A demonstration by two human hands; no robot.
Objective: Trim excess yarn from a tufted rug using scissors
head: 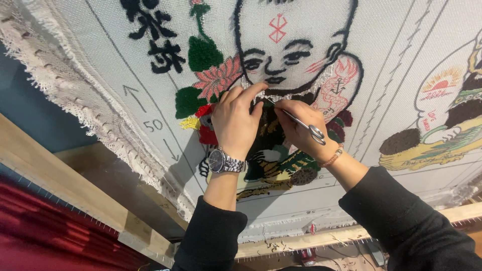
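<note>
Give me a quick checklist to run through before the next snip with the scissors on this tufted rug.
1. Right hand grips the small silver scissors: ok.
2. Scissor tips sit at the white collar line below the figure's chin: ok.
3. Left hand presses the stretched white tufting cloth beside the cut: ok.
4. Left index fingertip well apart from the blades: not ok, they look very close.
5. Blades open or closed: cannot tell.
6. Cloth taut on the wooden frame: ok, no sag visible.

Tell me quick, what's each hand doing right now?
Left hand: holds nothing, fingers pressed on the tufted cloth.
Right hand: closed on small scissors.
</note>
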